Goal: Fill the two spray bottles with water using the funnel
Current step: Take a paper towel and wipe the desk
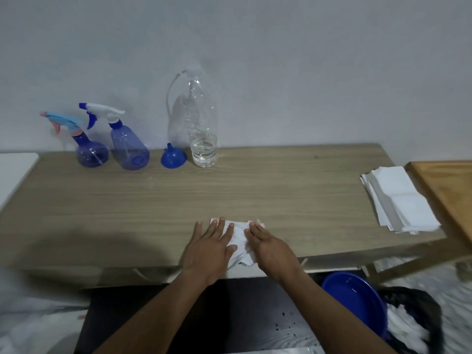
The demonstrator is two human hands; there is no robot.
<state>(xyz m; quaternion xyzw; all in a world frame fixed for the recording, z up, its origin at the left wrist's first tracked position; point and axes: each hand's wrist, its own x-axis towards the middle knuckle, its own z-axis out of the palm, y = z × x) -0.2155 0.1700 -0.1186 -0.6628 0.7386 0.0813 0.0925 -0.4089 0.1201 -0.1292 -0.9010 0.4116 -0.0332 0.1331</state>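
Left hand and right hand press flat, straight-fingered, gripping nothing, on a tissue at the table edge. 2 sprayers, heads on, stand behind beside funnel and bottle. Likely final wipe-up; next, gather the tissue.

Legible text, labels, brands, numbers, signs: we find none; pink-nozzled spray bottle, white-headed spray bottle, blue funnel, clear water bottle, white paper stack: each shows us unmarked surfaces.

Grey wall — wooden table
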